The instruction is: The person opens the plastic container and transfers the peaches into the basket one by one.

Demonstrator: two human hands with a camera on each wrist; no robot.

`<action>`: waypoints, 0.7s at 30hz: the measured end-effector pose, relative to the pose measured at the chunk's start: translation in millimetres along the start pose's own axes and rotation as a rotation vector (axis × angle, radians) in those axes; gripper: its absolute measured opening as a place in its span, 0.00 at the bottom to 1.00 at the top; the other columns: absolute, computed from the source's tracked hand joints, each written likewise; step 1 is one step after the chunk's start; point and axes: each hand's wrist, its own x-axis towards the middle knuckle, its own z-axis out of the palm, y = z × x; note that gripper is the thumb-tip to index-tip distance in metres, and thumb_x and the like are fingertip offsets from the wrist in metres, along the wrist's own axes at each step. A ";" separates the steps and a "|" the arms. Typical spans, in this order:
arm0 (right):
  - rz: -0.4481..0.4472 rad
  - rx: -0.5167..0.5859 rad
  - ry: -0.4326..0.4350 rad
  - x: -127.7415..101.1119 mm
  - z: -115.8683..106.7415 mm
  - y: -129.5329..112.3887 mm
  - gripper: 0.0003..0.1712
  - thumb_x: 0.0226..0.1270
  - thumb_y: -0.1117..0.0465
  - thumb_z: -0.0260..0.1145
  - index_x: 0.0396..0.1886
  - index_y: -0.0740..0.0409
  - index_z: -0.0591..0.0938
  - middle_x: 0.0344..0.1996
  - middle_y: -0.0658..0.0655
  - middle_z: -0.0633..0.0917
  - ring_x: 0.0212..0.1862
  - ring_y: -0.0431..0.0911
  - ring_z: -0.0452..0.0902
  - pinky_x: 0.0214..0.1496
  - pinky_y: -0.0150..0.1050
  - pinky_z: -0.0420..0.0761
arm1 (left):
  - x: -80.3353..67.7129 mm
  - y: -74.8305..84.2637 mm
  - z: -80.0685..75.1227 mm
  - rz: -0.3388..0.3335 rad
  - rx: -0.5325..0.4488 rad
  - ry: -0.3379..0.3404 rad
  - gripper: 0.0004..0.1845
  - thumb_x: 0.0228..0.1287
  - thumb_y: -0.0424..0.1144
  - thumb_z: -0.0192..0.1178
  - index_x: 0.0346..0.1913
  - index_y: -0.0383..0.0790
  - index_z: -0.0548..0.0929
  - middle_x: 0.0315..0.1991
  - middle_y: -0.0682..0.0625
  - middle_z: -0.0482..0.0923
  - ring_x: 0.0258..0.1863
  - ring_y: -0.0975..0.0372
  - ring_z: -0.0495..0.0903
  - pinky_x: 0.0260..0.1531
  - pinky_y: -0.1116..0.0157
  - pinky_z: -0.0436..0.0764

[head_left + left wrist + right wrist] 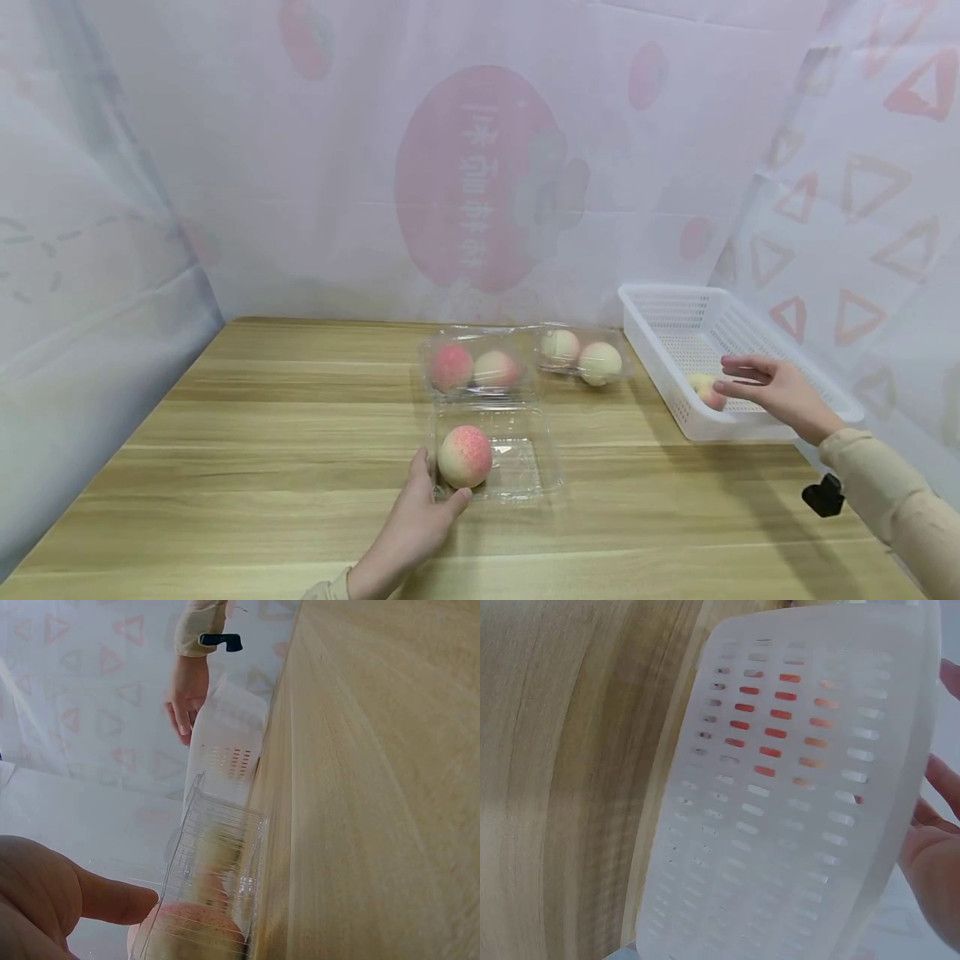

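The fingers of the left hand are straight and spread about the near left corner of an open clear container, thumb touching its rim. Inside, on the left, sits a peach. The fingers of the right hand are loosely extended, gripping nothing, above another peach in a white basket. Behind the container, two clear packs hold two peaches each on the wooden counter.
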 end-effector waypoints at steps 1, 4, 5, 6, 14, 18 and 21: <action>-0.007 -0.003 0.012 -0.1 -0.6 -0.9 0.35 0.67 0.50 0.69 0.66 0.65 0.71 0.60 0.66 0.77 0.51 0.28 0.74 0.46 0.21 0.74 | 0.0 0.1 0.0 0.003 0.000 -0.001 0.49 0.63 0.29 0.63 0.72 0.17 0.38 0.71 0.21 0.45 0.71 0.37 0.48 0.67 0.42 0.50; -0.012 -0.002 0.047 0.0 -1.7 -3.5 0.34 0.67 0.49 0.69 0.66 0.63 0.72 0.57 0.57 0.79 0.50 0.25 0.73 0.47 0.20 0.74 | 0.1 0.2 -0.2 0.011 -0.002 -0.007 0.49 0.64 0.30 0.63 0.71 0.17 0.38 0.70 0.20 0.45 0.71 0.36 0.48 0.67 0.42 0.51; -0.010 0.002 0.058 0.4 -1.6 -4.5 0.34 0.66 0.49 0.69 0.65 0.62 0.73 0.56 0.54 0.81 0.50 0.25 0.74 0.47 0.20 0.74 | 0.0 0.2 -0.2 0.012 -0.003 -0.008 0.49 0.64 0.30 0.63 0.71 0.16 0.37 0.70 0.20 0.44 0.71 0.36 0.48 0.67 0.42 0.51; -0.008 0.006 0.068 0.7 -1.3 -5.9 0.33 0.66 0.49 0.70 0.65 0.61 0.74 0.55 0.51 0.81 0.50 0.26 0.74 0.47 0.20 0.74 | 0.0 0.1 -0.2 0.013 -0.004 -0.008 0.49 0.64 0.30 0.63 0.71 0.16 0.37 0.70 0.20 0.44 0.71 0.36 0.48 0.67 0.42 0.51; -0.033 0.066 0.084 -1.5 6.6 -25.9 0.30 0.65 0.50 0.70 0.64 0.57 0.76 0.58 0.61 0.81 0.52 0.31 0.78 0.50 0.19 0.73 | -0.3 -0.4 -0.4 0.009 -0.005 -0.007 0.49 0.64 0.29 0.63 0.71 0.16 0.37 0.70 0.20 0.44 0.71 0.36 0.48 0.67 0.42 0.51; -0.070 0.141 0.090 -4.6 14.3 -37.7 0.29 0.65 0.54 0.71 0.63 0.60 0.77 0.56 0.57 0.82 0.51 0.34 0.80 0.51 0.22 0.75 | -0.8 0.1 -0.4 0.010 -0.011 -0.008 0.49 0.63 0.29 0.63 0.71 0.16 0.37 0.70 0.20 0.45 0.71 0.36 0.48 0.67 0.42 0.51; -0.105 0.193 0.090 -6.6 20.1 -47.7 0.28 0.65 0.57 0.71 0.63 0.59 0.77 0.54 0.51 0.83 0.52 0.36 0.81 0.52 0.25 0.77 | -1.4 0.3 -0.2 0.011 -0.017 -0.007 0.49 0.63 0.29 0.63 0.71 0.16 0.37 0.70 0.20 0.45 0.71 0.36 0.48 0.67 0.42 0.50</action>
